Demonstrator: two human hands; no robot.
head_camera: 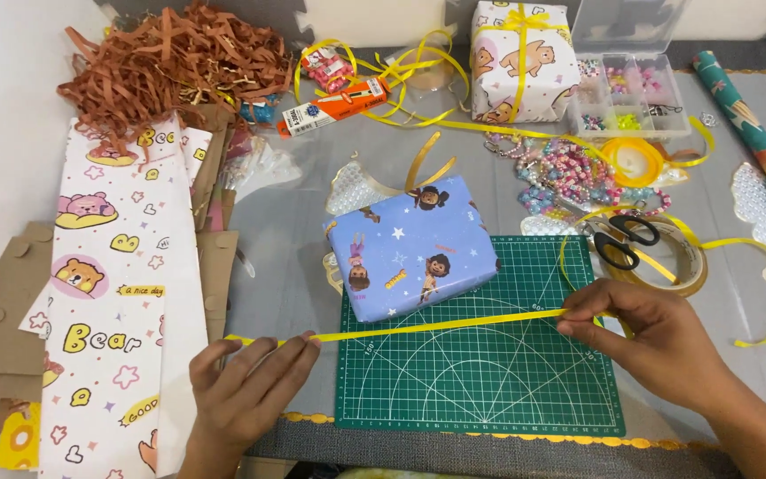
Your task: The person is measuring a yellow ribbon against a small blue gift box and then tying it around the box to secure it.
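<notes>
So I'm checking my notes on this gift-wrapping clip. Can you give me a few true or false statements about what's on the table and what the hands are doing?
1. Both hands stretch a yellow ribbon over the green cutting mat. True: the left hand and right hand each pinch an end.
2. The blue wrapped box already has ribbon tied around it. False: it is bare; the white bear-print box at the back wears a yellow ribbon.
3. Black-handled scissors lie right of the blue wrapped box. True.
4. The right hand holds the scissors. False: they lie on a tape roll, untouched.
5. Brown shredded paper is piled at the far left. True.
</notes>
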